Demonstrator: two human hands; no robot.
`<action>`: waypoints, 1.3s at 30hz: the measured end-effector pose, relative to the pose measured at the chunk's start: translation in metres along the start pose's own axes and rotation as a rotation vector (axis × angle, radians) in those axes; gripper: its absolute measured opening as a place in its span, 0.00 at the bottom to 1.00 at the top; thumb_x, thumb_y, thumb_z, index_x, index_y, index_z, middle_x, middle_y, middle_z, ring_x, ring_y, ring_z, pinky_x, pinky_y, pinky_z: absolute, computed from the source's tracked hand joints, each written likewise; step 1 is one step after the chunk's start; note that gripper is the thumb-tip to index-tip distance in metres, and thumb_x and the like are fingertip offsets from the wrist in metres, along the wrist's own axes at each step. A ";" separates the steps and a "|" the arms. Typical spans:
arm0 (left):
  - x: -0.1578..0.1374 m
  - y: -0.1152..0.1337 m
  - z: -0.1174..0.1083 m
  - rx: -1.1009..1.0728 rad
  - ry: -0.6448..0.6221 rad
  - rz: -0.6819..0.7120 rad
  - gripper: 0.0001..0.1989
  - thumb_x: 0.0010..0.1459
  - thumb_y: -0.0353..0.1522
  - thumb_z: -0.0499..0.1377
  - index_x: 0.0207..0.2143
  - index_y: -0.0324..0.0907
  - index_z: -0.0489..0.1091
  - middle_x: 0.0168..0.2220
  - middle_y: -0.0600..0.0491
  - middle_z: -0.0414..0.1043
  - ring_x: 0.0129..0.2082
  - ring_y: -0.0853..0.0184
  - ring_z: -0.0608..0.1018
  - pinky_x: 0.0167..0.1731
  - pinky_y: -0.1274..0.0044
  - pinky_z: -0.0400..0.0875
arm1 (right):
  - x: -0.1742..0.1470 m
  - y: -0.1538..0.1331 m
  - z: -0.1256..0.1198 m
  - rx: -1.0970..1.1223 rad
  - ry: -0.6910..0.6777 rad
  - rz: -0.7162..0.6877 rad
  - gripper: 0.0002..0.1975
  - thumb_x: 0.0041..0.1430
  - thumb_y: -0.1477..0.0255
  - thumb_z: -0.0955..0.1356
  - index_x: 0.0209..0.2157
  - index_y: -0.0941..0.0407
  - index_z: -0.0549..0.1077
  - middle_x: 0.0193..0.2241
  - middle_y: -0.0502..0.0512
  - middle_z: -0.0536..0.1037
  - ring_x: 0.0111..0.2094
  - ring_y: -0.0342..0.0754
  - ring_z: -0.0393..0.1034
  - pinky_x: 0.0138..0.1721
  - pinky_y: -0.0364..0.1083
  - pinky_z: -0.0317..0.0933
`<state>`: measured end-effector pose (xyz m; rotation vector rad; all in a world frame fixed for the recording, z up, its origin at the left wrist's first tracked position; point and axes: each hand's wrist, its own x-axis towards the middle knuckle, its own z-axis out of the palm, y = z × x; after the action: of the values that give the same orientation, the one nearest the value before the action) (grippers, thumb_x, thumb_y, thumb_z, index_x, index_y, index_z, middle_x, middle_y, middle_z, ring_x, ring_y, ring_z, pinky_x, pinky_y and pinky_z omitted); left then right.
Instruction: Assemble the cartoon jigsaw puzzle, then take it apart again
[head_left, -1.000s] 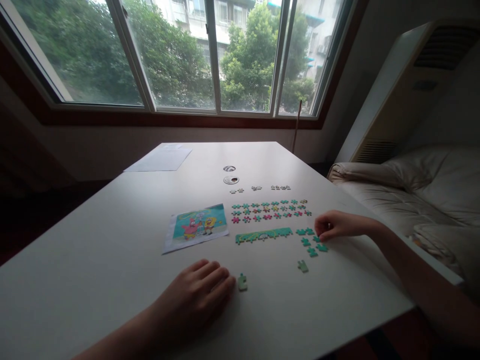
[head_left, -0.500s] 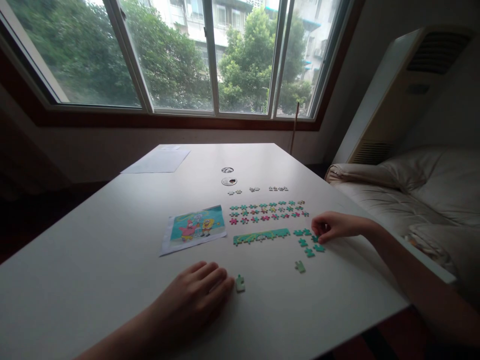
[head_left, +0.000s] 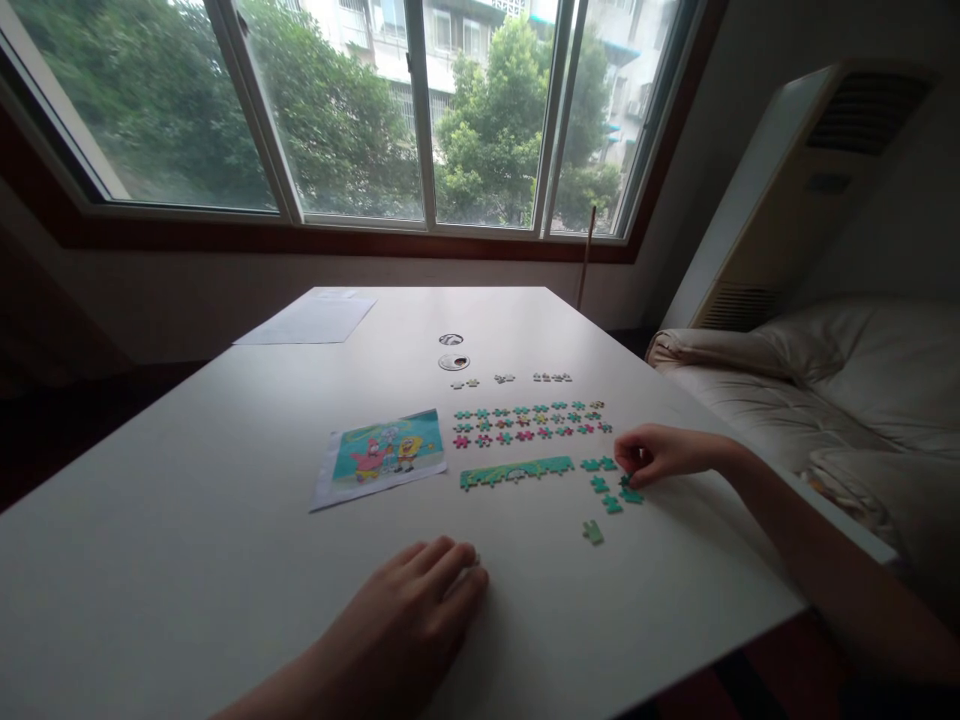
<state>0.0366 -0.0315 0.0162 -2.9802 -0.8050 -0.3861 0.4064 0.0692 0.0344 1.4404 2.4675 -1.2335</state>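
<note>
My left hand (head_left: 420, 610) rests low over the table, its fingers closed around a pale green jigsaw piece (head_left: 476, 559); only a sliver of that piece shows. At the right, my right hand (head_left: 652, 452) pinches a dark teal jigsaw piece (head_left: 625, 481) between thumb and finger, just above a small group of loose teal pieces (head_left: 612, 504). A separate light green piece (head_left: 592, 532) lies nearer to me. Between the hands is a joined strip of jigsaw pieces (head_left: 517, 473), with rows of loose pieces (head_left: 525, 435) beyond it.
A printed cartoon picture (head_left: 390, 448) lies left of the strip. Farther back are small pale pieces (head_left: 553, 377), two round items (head_left: 454, 362) and white paper (head_left: 307, 320) on the white table (head_left: 187, 500). A sofa (head_left: 750, 370) stands at the right.
My left hand has moved right and closed over the pale green piece, which lay uncovered beside it. My right hand stays by the teal pieces, the one in its pinch shifting slightly. The view shifts a little.
</note>
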 end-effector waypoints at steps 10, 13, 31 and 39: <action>0.048 0.041 0.015 -0.037 -0.048 0.140 0.11 0.57 0.29 0.53 0.43 0.37 0.63 0.40 0.45 0.68 0.40 0.59 0.70 0.40 0.70 0.68 | 0.000 -0.016 0.004 0.060 0.167 -0.105 0.17 0.51 0.58 0.66 0.29 0.59 0.68 0.27 0.51 0.69 0.28 0.42 0.61 0.30 0.42 0.57; 0.066 0.046 0.021 -0.066 -0.047 0.074 0.10 0.57 0.27 0.51 0.43 0.38 0.63 0.44 0.44 0.68 0.43 0.59 0.69 0.42 0.69 0.66 | 0.006 -0.018 0.011 0.117 0.202 -0.146 0.17 0.51 0.58 0.67 0.29 0.59 0.67 0.25 0.51 0.69 0.27 0.42 0.62 0.29 0.41 0.58; 0.072 0.062 0.043 -0.146 -0.068 -0.020 0.19 0.59 0.37 0.51 0.50 0.37 0.60 0.56 0.43 0.58 0.51 0.53 0.64 0.48 0.63 0.61 | 0.010 -0.062 0.042 -0.087 0.175 -0.354 0.12 0.59 0.66 0.62 0.35 0.58 0.73 0.33 0.56 0.74 0.34 0.44 0.67 0.37 0.42 0.60; 0.071 0.062 0.038 -0.150 -0.087 -0.040 0.20 0.60 0.38 0.49 0.53 0.39 0.57 0.59 0.43 0.54 0.52 0.54 0.63 0.49 0.64 0.59 | 0.013 -0.059 0.046 -0.121 0.217 -0.349 0.10 0.59 0.69 0.62 0.33 0.59 0.72 0.32 0.55 0.75 0.34 0.44 0.67 0.37 0.42 0.60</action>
<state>0.1358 -0.0470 -0.0011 -3.1439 -0.8817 -0.3340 0.3392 0.0342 0.0337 1.2082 2.9817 -0.9902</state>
